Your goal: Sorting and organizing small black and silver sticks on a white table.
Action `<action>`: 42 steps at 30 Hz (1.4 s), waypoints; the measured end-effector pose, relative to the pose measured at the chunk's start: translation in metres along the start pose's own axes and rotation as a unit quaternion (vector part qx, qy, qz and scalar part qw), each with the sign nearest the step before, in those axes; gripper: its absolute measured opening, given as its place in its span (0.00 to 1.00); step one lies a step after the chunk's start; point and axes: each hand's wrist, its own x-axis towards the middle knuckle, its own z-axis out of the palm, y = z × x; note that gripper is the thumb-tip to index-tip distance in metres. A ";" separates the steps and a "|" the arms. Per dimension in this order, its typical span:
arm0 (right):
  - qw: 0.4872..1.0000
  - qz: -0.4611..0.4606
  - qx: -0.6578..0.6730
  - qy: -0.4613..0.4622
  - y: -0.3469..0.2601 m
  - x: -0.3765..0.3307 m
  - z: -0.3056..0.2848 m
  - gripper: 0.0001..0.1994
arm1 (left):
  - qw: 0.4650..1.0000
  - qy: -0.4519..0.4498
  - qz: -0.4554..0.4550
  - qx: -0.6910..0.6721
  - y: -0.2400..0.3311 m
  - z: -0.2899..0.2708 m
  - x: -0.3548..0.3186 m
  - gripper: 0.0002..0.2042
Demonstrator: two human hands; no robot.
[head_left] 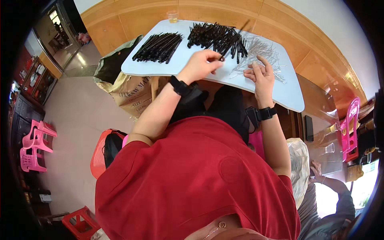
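Observation:
My left hand (pixel 202 64) rests on the light blue table (pixel 292 96) with its fingertips pinched on a short black stick (pixel 221 58) at the near edge of a loose pile of black sticks (pixel 216 37). My right hand (pixel 261 76) lies on a scatter of thin silvery pins (pixel 262 50), index finger raised and the other fingers curled toward the thumb. Whether it pinches a pin is too small to tell. A second, tidier heap of black sticks (pixel 158 47) lies to the far left of the table. Both wrists wear black bands.
A small cup (pixel 173 16) stands at the table's far edge. Brown printed sacks (pixel 130 94) and a dark bag (pixel 114 64) sit left of the table. Pink stools (pixel 35 146), a red stool (pixel 82 224), a pink chair (pixel 350 128). Another person (pixel 328 200) sits at lower right.

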 end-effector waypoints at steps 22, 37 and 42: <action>0.997 0.023 -0.079 -0.002 -0.007 0.001 -0.006 0.17 | 0.816 0.199 -0.032 0.541 0.019 -0.188 -0.008 0.11; 0.833 0.110 -0.534 -0.098 -0.070 0.016 -0.083 0.13 | 0.881 -0.137 0.130 0.434 -0.009 0.049 0.037 0.12; 0.795 0.084 -0.598 -0.061 -0.044 0.019 -0.093 0.12 | 0.914 -0.106 0.097 0.378 -0.032 0.061 0.049 0.12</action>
